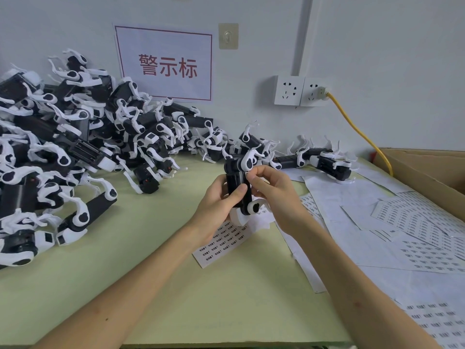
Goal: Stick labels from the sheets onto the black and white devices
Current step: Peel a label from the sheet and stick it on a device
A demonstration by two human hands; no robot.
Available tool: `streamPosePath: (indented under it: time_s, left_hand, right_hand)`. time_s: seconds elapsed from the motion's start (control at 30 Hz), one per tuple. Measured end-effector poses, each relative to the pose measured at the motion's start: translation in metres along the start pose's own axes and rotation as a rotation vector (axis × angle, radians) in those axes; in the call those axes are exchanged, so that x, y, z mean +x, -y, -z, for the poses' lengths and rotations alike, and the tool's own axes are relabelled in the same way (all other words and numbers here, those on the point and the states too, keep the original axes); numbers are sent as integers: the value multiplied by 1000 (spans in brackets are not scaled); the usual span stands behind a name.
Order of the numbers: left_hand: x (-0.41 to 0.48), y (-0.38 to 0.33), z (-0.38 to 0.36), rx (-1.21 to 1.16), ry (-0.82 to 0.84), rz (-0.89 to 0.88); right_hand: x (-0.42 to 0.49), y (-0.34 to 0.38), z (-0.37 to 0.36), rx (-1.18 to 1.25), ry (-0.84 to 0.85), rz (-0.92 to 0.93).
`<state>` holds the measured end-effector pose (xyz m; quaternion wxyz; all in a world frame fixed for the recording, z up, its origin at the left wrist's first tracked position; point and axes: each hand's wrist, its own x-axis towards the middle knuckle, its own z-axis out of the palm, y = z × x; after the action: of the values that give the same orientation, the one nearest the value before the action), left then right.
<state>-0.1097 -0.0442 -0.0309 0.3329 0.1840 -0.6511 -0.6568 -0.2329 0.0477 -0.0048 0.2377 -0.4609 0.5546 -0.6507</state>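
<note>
My left hand [216,202] grips a black and white device [239,182] upright above the table, thumb across its black body. My right hand [274,195] is at the device's upper right side, thumb and forefinger pinched together against it; whether a label sits between them is too small to tell. A label sheet [221,241] with rows of small printed labels lies on the table just under the hands. More label sheets [415,222] spread out to the right.
A large pile of black and white devices [75,147] fills the left and back of the green table [201,298]. A few devices [327,159] lie at the back right. A cardboard box [432,172] stands at the right edge. A yellow cable [357,129] runs from the wall socket.
</note>
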Motion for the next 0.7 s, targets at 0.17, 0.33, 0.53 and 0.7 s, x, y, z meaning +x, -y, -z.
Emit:
streamPosePath:
  time_s: [0.17, 0.33, 0.53, 0.7]
  left_hand:
    - [1, 1, -1, 37, -27, -15]
    - [-1, 3, -1, 96, -32, -59]
    - [-4, 2, 1, 134, -18, -128]
    - [-3, -2, 2, 65, -13, -107]
  right_hand:
    - [0, 0, -1, -6, -33, -7]
    - [0, -1, -2, 4, -59, -30]
    - [2, -3, 1, 68, -92, -100]
    - [3, -4, 2, 36, -60, -126]
